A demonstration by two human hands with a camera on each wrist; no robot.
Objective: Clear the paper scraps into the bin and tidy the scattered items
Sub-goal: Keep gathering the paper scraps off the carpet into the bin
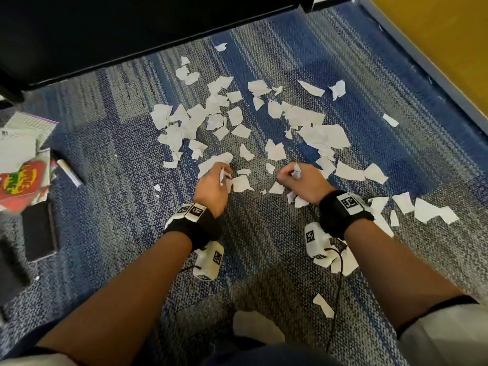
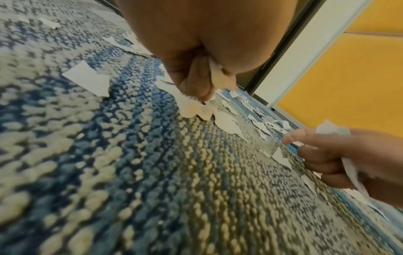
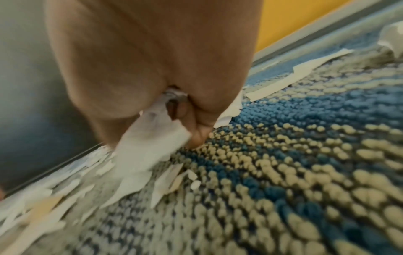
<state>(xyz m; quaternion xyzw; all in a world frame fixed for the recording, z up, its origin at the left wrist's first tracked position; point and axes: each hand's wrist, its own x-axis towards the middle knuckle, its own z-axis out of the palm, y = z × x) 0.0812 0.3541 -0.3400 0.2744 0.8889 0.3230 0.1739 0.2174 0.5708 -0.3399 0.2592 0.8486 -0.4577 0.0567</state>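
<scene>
The job has only just started. The left hand [image 1: 211, 184] and the right hand [image 1: 303, 182] each pinch a few paper scraps [image 1: 266, 122], but most lie on the carpet [image 1: 118, 143]. No bin shows, so maybe none are binned.

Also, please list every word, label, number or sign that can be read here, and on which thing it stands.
No text can be read.
Red packet: yellow and green lettering, too blurred to read.
Wrist-strap tags and camera blocks: black-and-white square code markers only, no letters.
Paper scraps: blank as far as can be seen.
</scene>
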